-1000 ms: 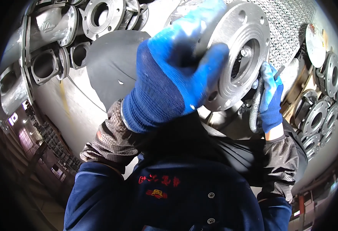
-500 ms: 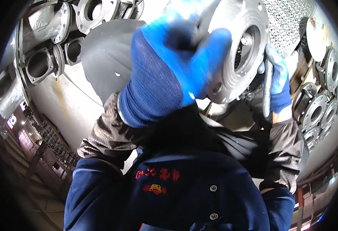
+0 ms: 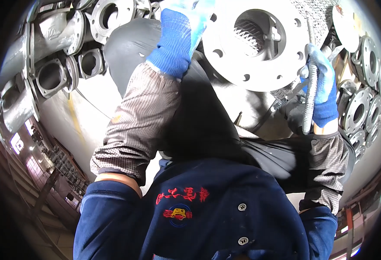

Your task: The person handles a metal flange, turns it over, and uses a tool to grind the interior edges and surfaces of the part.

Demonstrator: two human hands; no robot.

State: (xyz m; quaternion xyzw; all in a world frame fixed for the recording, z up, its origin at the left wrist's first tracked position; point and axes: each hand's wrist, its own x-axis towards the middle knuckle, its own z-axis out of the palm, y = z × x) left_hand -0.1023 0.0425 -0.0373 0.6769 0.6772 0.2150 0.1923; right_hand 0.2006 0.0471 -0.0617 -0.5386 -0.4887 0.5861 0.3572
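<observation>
A grey metal casting with a round flange [image 3: 218, 65] faces up in front of me. Bolt holes ring the flange, and the bore shows a toothed or ribbed surface inside. My left hand [image 3: 186, 32], in a blue coated glove, is at the flange's left rim. Glare and the top edge of the picture hide its fingers, so its grip cannot be made out. On the other side my right hand [image 3: 322, 71], gloved too, is closed around a grey ribbed metal rod [image 3: 310, 102]. The rod stands roughly upright beside the flange's right edge.
Flanged pipe fittings [image 3: 54, 32] are stacked at the left, with square-flanged ones [image 3: 50, 77] below them. More round flanges [image 3: 358, 113] are grouped at the right. A patterned metal surface [image 3: 318, 11] lies behind the casting. My dark-trousered knee [image 3: 132, 43] is beside my left arm.
The flange has turned from a steep tilt to face me more. My left hand has moved up and away from before it to its left rim. My right hand still grips the rod.
</observation>
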